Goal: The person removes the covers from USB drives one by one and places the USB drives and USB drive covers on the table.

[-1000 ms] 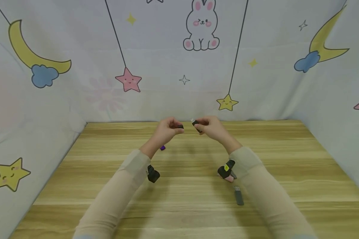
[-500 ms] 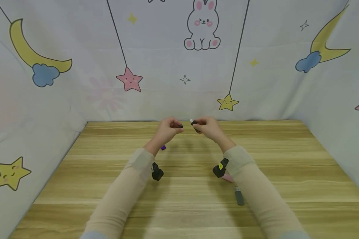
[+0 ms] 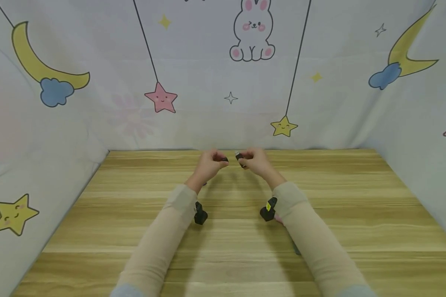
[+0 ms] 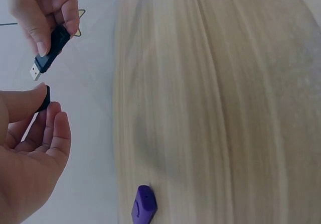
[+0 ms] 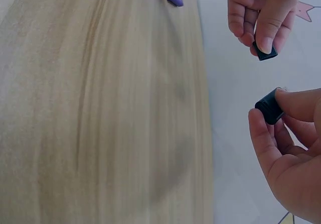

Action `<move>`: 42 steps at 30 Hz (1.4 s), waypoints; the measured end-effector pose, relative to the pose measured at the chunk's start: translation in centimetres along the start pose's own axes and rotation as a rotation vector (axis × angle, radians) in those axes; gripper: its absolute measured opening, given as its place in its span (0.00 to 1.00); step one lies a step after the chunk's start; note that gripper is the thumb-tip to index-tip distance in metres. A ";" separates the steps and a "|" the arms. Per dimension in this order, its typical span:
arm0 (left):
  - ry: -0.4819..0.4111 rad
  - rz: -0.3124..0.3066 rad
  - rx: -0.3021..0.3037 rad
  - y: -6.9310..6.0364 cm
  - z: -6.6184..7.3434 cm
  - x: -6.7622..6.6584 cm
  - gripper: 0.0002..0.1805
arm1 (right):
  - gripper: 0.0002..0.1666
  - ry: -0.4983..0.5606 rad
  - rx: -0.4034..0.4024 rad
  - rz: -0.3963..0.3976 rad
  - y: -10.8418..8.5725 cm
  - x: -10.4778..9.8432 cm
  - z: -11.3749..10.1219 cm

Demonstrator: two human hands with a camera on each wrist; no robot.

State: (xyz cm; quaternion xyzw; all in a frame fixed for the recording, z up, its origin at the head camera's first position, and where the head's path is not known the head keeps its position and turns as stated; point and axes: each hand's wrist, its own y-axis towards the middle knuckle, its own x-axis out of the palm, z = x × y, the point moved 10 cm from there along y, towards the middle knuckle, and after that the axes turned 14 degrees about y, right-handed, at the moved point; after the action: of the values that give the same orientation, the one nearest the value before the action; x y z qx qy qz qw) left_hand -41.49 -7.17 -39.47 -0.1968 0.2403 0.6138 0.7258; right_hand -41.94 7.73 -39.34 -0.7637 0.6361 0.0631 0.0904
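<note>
Above the far part of the table, my right hand (image 3: 258, 161) pinches a black USB flash drive (image 4: 53, 48) between thumb and fingers, its bare metal plug (image 4: 35, 72) exposed. My left hand (image 3: 209, 166) pinches a small black cap (image 5: 265, 52) between thumb and fingertips. A short gap separates the cap from the drive's plug. In the left wrist view a purple USB drive (image 4: 144, 205) lies on the table below the hands; in the head view my left wrist mostly covers it.
On the wooden table (image 3: 230, 264), a grey USB drive (image 3: 296, 248) and a pink item (image 3: 278, 218) lie partly hidden under my right forearm. Black wrist cameras (image 3: 200, 215) sit under both cuffs. A patterned white cloth (image 3: 193, 123) hangs behind the table.
Both forearms have swung inward a little, the hands staying apart with cap and drive pinched. The right forearm now covers more of the grey drive and pink item.
</note>
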 end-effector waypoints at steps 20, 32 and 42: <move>0.069 -0.020 -0.067 0.9 -1.9 2.1 0.06 | 0.18 -0.003 0.104 0.044 0.3 0.9 3.0; 0.169 -0.045 -0.034 0.9 -2.1 3.5 0.08 | 0.16 0.002 0.102 0.045 0.3 1.2 4.0; 0.242 -0.078 -0.043 0.9 -1.8 4.0 0.07 | 0.17 -0.108 0.118 0.050 0.3 1.3 4.3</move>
State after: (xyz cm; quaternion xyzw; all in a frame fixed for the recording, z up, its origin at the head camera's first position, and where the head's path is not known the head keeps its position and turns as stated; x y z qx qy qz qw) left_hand -42.02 -4.90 -43.26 -0.2941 0.3049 0.5621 0.7103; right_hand -41.88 7.37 -43.87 -0.7364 0.6517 0.0689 0.1680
